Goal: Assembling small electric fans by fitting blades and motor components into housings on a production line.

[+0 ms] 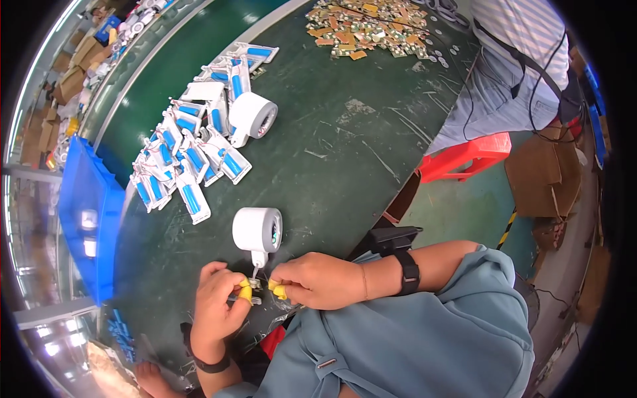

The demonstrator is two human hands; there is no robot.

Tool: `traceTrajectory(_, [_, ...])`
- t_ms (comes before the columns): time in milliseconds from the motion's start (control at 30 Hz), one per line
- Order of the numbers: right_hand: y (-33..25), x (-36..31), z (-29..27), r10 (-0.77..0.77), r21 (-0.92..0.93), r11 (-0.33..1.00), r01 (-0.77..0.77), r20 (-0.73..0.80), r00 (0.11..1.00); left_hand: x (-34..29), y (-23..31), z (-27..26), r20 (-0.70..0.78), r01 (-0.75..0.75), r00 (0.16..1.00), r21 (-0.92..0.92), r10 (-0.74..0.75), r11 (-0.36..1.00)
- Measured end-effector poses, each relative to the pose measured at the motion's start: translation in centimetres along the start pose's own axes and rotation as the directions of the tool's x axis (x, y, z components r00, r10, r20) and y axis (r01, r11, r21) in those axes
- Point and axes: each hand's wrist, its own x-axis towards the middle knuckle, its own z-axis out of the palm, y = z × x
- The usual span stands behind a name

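Note:
A white, round fan-like head (253, 229) lies on the dark green table in front of me, its short neck toward my hands. Thin wires run from the neck to a small pale part (254, 283). My left hand (219, 302) is closed in a pinch on that part, with yellow covers on the thumb and a fingertip. Close by on the right, my right hand (318, 282) is also closed, yellow covers on its fingertips. What its fingers hold is too small to make out. Below them, another small part on the table is partly hidden by my left hand.
Farther off stands a second white fan-like head (252, 114), beside piled white housings with blue cylinders (192, 199). Small circuit boards (368, 26) heap at the far edge. A blue bin (93, 219) and blue sticks (121, 335) are left. Another person sits far right, by a red stool (468, 158).

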Motion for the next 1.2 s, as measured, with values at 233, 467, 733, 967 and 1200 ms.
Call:
traceTrajectory(233, [-0.4, -1.6, -3.6, -0.03, -0.137, 0.99, 0.044, 0.102, 0.994, -8.8, -3.7, -6.8, -0.277, 0.462, 0.88, 0.313, -0.385, 0.83])
traceTrajectory(467, [-4.1, 2.0, -8.1, -0.022, -0.294, 0.956, 0.021, 0.0, 1.0, -20.3, -8.9, -11.9, -0.637, 0.722, 0.692, 0.59, -0.341, 0.361])
traceTrajectory(733, [-3.6, 12.7, -10.0, 0.183, -0.09, 0.975, -0.204, -0.201, 0.962, -6.7, -0.2, -6.0, -0.452, 0.452, 0.864, 0.506, -0.221, 0.734])
traceTrajectory(967, [-1.6, 11.5, -7.0, 0.171, -0.028, 0.983, -0.181, -0.208, 0.963, -0.2, 1.8, -2.2, -0.084, 0.076, 0.995, 0.187, -0.061, 0.98])
traceTrajectory(1200, [1.8, 9.6, -5.1, 0.174, 0.0, 0.984, -0.177, -0.18, 0.968, 2.2, -2.4, 3.6, -0.261, 0.029, 0.965, 0.051, -0.015, 0.998])
